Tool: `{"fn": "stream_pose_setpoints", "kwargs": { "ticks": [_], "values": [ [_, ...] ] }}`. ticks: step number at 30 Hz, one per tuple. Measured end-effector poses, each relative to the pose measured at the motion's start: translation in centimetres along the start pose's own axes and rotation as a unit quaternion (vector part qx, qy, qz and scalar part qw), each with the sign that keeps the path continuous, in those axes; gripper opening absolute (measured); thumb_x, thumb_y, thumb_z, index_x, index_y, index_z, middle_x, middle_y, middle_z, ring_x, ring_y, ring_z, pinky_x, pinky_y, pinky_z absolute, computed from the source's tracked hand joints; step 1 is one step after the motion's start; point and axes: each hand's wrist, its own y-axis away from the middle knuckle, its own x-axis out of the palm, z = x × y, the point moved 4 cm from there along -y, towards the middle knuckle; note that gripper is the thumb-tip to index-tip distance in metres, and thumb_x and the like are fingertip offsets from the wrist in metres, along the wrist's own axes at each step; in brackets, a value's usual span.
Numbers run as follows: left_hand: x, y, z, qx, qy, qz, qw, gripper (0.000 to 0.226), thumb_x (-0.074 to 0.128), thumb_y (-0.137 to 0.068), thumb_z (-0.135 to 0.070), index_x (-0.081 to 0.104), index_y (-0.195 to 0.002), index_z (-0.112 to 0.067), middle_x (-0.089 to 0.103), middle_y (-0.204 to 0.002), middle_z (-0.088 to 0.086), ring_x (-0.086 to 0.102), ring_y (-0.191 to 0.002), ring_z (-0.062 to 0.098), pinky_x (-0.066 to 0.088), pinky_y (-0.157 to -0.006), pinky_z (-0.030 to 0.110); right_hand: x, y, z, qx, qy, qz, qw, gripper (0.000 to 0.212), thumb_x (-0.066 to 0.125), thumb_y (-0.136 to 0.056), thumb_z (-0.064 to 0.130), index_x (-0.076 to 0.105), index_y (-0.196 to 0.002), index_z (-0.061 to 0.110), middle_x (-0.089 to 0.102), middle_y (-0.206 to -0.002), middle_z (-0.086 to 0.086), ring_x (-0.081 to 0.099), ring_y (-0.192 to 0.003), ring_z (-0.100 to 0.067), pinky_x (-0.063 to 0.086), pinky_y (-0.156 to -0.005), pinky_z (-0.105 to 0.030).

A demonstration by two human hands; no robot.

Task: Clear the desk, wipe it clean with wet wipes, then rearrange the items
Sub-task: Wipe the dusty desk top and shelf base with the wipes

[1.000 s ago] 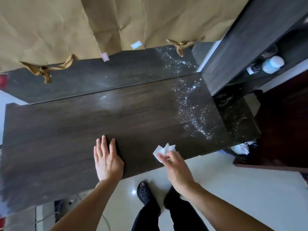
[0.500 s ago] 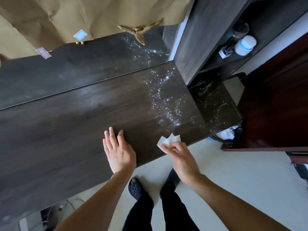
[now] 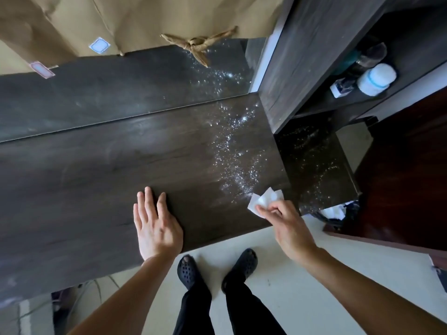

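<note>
Head view showed the right hand (image 3: 287, 228) pinching a crumpled wet wipe (image 3: 264, 201) betw. thumb & fingertips (image 3: 262, 209). The wipe stuck out just beyond the pinch at the desk's near right corner, touching the top or just above it (couldn't tell which). The left hand (image 3: 156, 226) lay flat, fingers straight & close together, palm down on the desk (image 3: 96, 177) well to the left of the pinch, holding nothing. A band of shiny specks (image 3: 237, 151), prob. droplets or residue, began right at the wipe's far edge & ran away from the grip toward the back. More specks sat on the lower ledge (image 3: 314, 165) just right of the grip. Judging by the top, clearing looked done & wiping looked like the step in hand. To do it well, IMO: the pinch gave little contact, so flattening the wipe under the fingers w/ firmer pressure would cover more. Strokes should run from the pinch outward thru the speck band, overlapping, then across to the ledge. The left hand as a brace seemed fine. Risk: a bunched wipe might smear the specks rather than lift them.
</note>
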Motion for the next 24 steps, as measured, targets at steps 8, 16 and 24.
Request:
{"fn": "stream_pose_setpoints", "kwargs": {
  "ticks": [8, 16, 24],
  "values": [
    [-0.4, 0.1, -0.2, -0.003, 0.000, -0.012, 1.000, 0.051, 0.028, -0.085, -0.019, 0.048, -0.129, -0.001, 0.031, -0.148, 0.024, 0.021, -0.140, 0.040, 0.018, -0.115, 0.051, -1.5, -13.1, -5.1, 0.086, 0.018, -0.060, 0.994, 0.045, 0.054, -0.079, -0.015, 0.066, -0.115, 0.009, 0.053, -0.093, -0.015, 0.051, -0.084, -0.036, 0.050, -0.066, -0.042],
    [-0.5, 0.0, -0.3, -0.006, 0.004, -0.014, 1.000, 0.048, 0.034, -0.084, -0.014, 0.049, -0.128, -0.001, 0.032, -0.147, 0.025, 0.022, -0.139, 0.042, 0.021, -0.113, 0.052, -0.6, -6.3, -2.3, -0.080, 0.008, 0.003, 0.997, 0.046, 0.058, -0.076, -0.013, 0.065, -0.115, 0.009, 0.048, -0.095, -0.002, 0.047, -0.083, -0.020, 0.047, -0.063, -0.028],
    [-0.7, 0.0, -0.3, -0.009, 0.005, -0.013, 1.000, 0.048, 0.033, -0.085, -0.017, 0.050, -0.128, -0.002, 0.034, -0.147, 0.024, 0.023, -0.139, 0.041, 0.021, -0.114, 0.051, -0.2, -12.8, -1.9, 0.029, 0.040, -0.008, 0.999, 0.056, 0.052, -0.075, -0.017, 0.060, -0.122, 0.010, 0.054, -0.106, -0.016, 0.046, -0.100, -0.033, 0.050, -0.080, -0.044]
  ]
}}
